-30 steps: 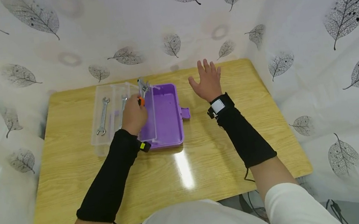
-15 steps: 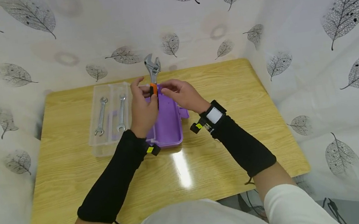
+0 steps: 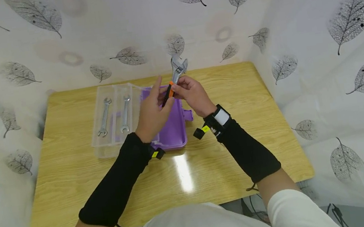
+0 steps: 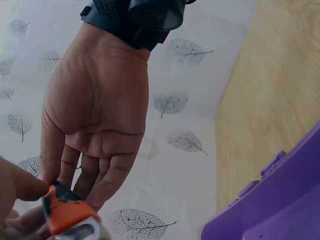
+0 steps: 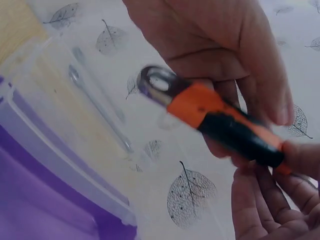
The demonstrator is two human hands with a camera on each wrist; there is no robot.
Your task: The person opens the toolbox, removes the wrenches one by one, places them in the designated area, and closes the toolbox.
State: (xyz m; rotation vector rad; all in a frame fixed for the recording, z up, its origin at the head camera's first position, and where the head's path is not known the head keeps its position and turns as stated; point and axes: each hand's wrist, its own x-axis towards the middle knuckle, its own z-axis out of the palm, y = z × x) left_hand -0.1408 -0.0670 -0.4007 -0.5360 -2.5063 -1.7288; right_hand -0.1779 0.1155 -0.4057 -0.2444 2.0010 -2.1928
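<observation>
An adjustable wrench (image 3: pixel 175 72) with an orange and black handle (image 5: pixel 230 127) is held up tilted above the purple toolbox (image 3: pixel 175 129). My right hand (image 3: pixel 197 96) pinches the handle near the wrench's head, thumb against fingers. Beside the handle's free end is my left hand (image 3: pixel 152 113), its fingers loosely extended behind the handle and its thumb apart from it in the right wrist view. Two open-ended wrenches, a left one (image 3: pixel 104 118) and a right one (image 3: pixel 126 115), lie in the clear plastic tray (image 3: pixel 97 140) left of the toolbox.
The wooden table (image 3: pixel 240 140) carries the toolbox and tray, with a purple latch (image 3: pixel 188 115) sticking out on the toolbox's right side. A leaf-patterned curtain (image 3: pixel 142 19) hangs close behind the table and along its sides.
My left hand lifted the adjustable wrench out from over the tray and moved right. My right hand came in from the right and took hold of it; the left fingers have loosened.
</observation>
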